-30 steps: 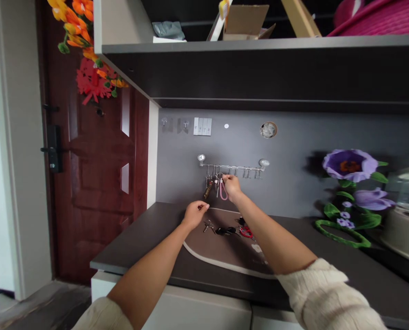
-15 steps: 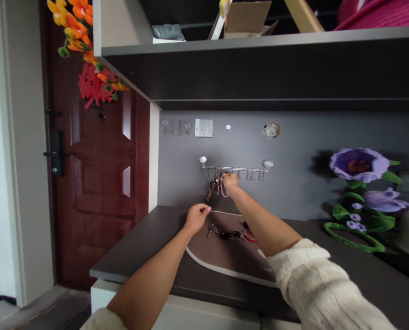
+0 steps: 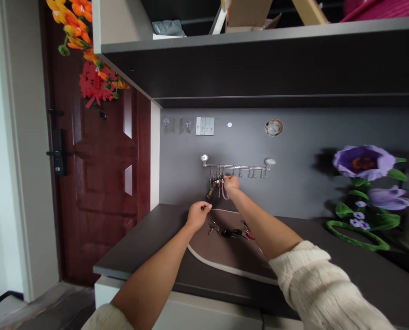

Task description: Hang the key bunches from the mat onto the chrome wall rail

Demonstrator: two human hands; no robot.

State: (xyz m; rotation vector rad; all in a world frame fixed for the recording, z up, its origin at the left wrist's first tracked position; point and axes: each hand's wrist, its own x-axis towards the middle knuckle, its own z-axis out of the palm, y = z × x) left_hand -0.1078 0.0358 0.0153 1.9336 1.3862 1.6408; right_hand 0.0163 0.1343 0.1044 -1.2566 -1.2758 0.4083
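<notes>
My right hand is just below a metal hook rail on the grey wall, its fingers closed on a key ring with a pink strap. Left of it hang other keys and a dark brown key fob, close under the rail's left hooks. Lower down, my left hand is closed in a pinch above the counter; a small dark bit shows at its fingertips, too small to name. Several keys lie on the brown mat, some with black heads. My right forearm partly hides a red key item.
An overhead shelf juts out above the rail, with an open cardboard box on it. Purple artificial flowers stand on the counter at right. A dark red door is at left, orange flowers hanging before it.
My right hand has dropped slightly relative to the rail, the pink strap with it. My left hand stays pinched in nearly the same place. The whole view has shifted a little.
</notes>
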